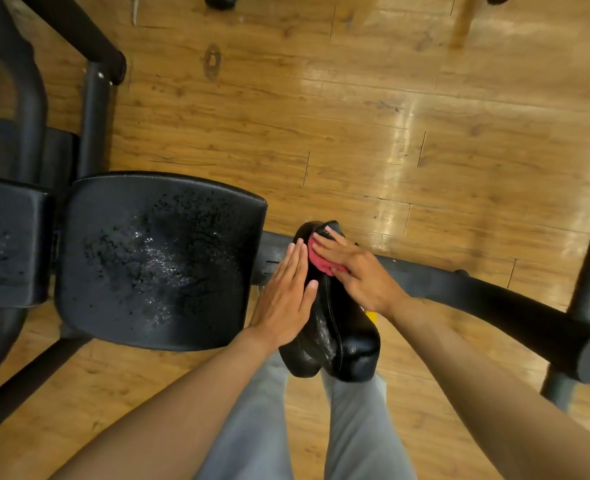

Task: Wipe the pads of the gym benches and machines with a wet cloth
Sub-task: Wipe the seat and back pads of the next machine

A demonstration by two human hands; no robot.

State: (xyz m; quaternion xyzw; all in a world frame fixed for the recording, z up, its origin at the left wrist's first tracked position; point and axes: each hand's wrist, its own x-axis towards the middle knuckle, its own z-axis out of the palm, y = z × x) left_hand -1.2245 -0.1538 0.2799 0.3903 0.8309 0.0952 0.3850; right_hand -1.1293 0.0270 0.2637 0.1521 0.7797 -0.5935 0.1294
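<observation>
Nearest us, our two forearms are reaching down over grey trousers to one narrow black pad (342,341). Our right hand (363,275) is pressing one red cloth (321,261) onto its far end with fingers spread, grasping nothing else; our left hand (286,299) is lying flat and released against its side. Two bench pads are showing wet streaks, the seat pad (155,261) and another pad (6,244), so seemingly done; this third is underway.

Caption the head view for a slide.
Right hand presses a red cloth on a black upright pad; left hand lies flat against it, beside the wet seat pad.
</observation>
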